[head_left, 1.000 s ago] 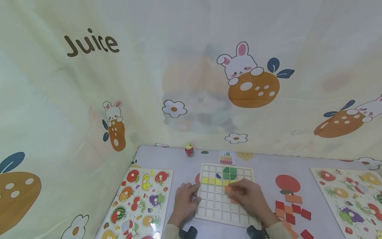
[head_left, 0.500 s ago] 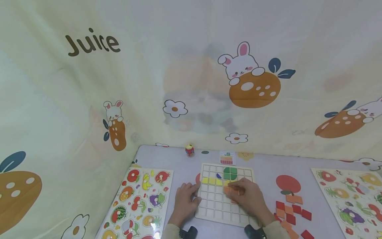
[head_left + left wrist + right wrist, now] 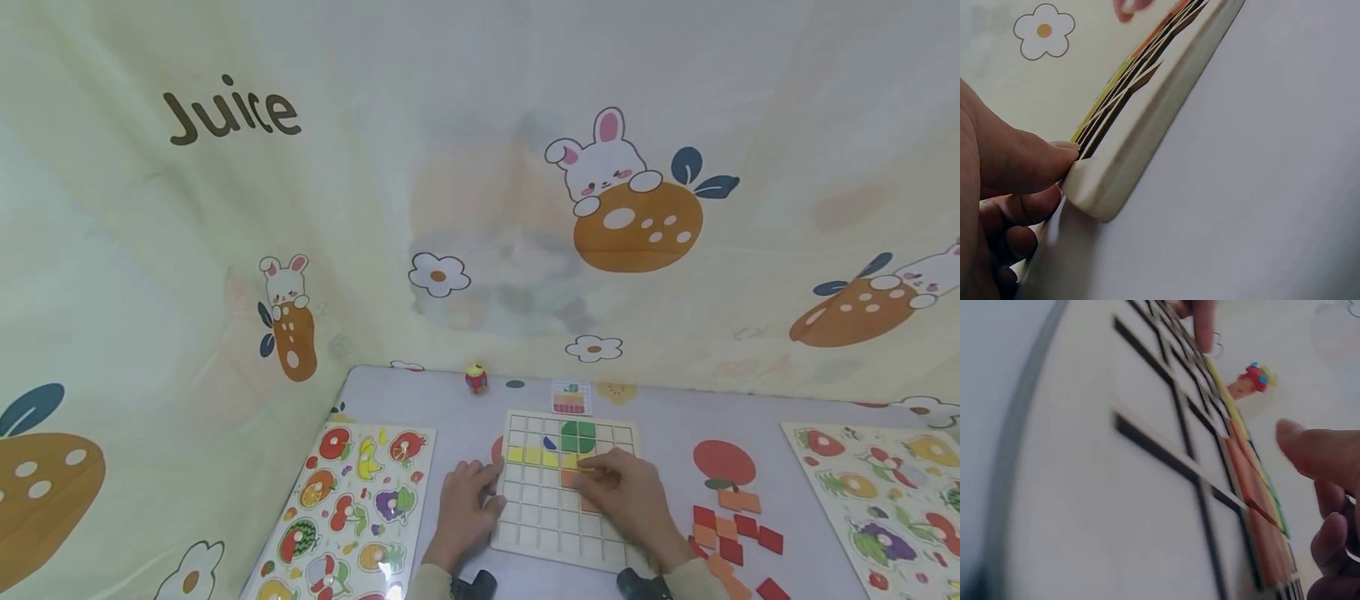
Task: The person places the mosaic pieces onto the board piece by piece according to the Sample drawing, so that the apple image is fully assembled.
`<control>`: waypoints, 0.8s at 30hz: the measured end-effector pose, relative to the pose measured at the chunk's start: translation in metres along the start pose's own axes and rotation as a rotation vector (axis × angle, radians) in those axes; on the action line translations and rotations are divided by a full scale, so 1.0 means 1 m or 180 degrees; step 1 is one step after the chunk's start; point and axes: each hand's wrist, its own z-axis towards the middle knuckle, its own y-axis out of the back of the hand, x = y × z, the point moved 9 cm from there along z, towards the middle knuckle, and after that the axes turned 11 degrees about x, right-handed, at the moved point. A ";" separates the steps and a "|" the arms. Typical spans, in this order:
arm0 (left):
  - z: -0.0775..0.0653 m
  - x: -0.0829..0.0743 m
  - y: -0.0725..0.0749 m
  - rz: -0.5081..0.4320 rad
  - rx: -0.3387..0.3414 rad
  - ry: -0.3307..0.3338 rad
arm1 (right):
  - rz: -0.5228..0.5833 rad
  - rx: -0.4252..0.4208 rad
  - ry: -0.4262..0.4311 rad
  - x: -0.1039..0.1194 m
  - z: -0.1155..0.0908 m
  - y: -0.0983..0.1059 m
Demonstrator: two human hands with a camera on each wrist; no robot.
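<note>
A white grid board [image 3: 528, 517] lies on the table. My left hand [image 3: 465, 504] grips its left edge, thumb on the rim in the left wrist view and fingers bent beside it. Over the board's right half is my right hand [image 3: 630, 492], slightly above an orange tile [image 3: 569, 478] set in a cell. In the right wrist view the right thumb [image 3: 1316, 447] is apart from the board, with no tile visible in the fingers. A row of yellow tiles [image 3: 532, 456], green pieces [image 3: 577, 436] and a blue piece [image 3: 550, 442] sit in other cells. The right hand partly hides more orange tiles.
Loose red tiles [image 3: 769, 539] and orange tiles [image 3: 738, 501] lie right of the board. A small pattern card [image 3: 571, 398] is behind it, with a toy figurine [image 3: 476, 378] farther left. Fruit puzzle boards stand at left [image 3: 352, 508] and right [image 3: 892, 500].
My right fingers have pushed an orange tile slightly left into a cell below the yellow row, then lifted a little off it. The left hand stays at the board's edge.
</note>
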 end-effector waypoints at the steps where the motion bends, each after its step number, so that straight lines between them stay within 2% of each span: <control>1: 0.000 0.000 0.000 0.0015 -0.0004 -0.0001 | 0.0051 -0.0050 -0.0019 -0.002 -0.002 0.004; 4: -0.001 -0.001 0.001 0.0039 -0.0006 -0.0005 | 0.0052 -0.0223 -0.0135 -0.012 -0.009 0.024; 6: -0.001 -0.001 0.001 0.0014 0.0002 -0.0014 | -0.0045 -0.0248 -0.0313 -0.023 -0.014 0.039; 11: -0.001 0.000 -0.001 0.0005 0.0035 0.0013 | -0.0378 -0.0004 -0.0653 -0.064 -0.027 0.081; 15: 0.000 0.002 -0.001 0.0019 0.0064 0.0051 | -0.0528 0.0156 -0.0742 -0.097 -0.035 0.113; 17: 0.000 0.002 -0.002 0.0029 0.0079 0.0059 | -0.0558 0.0298 -0.0830 -0.113 -0.039 0.122; 20: 0.000 0.002 -0.002 0.0027 0.0096 0.0055 | -0.0704 0.0479 -0.0769 -0.126 -0.042 0.128; 24: 0.000 0.002 -0.003 0.0022 0.0120 0.0073 | -0.0793 0.0407 -0.0779 -0.133 -0.048 0.129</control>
